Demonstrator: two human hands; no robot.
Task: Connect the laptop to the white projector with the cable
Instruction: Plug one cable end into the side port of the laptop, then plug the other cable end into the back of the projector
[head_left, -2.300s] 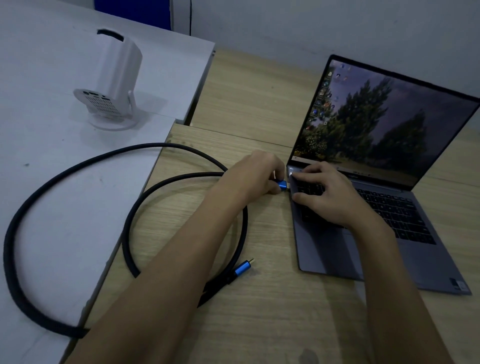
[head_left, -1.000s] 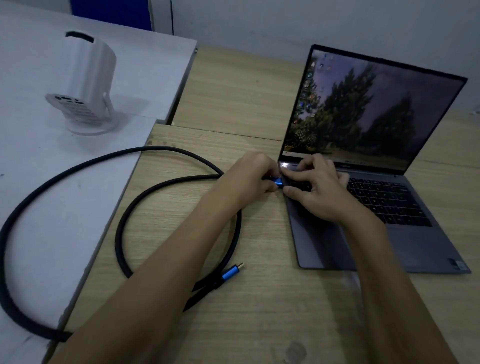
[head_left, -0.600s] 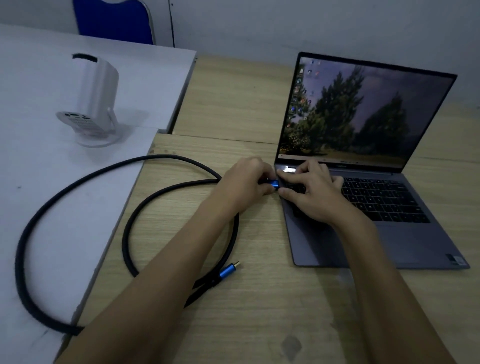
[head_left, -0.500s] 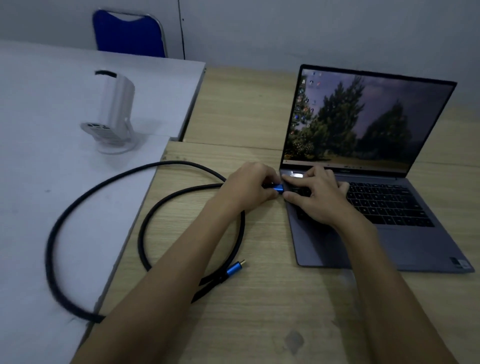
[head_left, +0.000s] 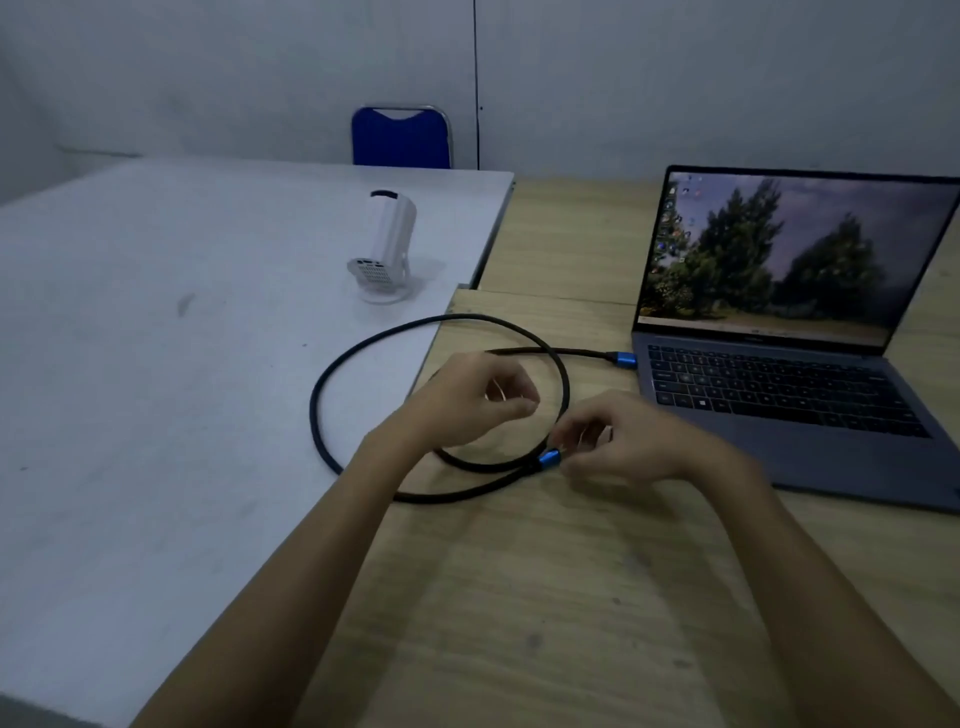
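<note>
The black cable (head_left: 332, 374) lies looped across the white table (head_left: 156, 364) and the wooden table (head_left: 519, 597). One blue plug (head_left: 626, 359) sits against the left edge of the open laptop (head_left: 779, 415). The right hand (head_left: 623, 441) pinches the free blue connector (head_left: 549, 459) (resting near the wood). The left hand (head_left: 472, 400) hovers loosely curled, holding nothing. The white projector (head_left: 384, 244) stands apart on the white table.

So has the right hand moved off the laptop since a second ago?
Yes. The right hand has left the laptop keyboard corner and come toward the person onto the wooden table, where its fingers pinch the cable's free blue plug.
</note>
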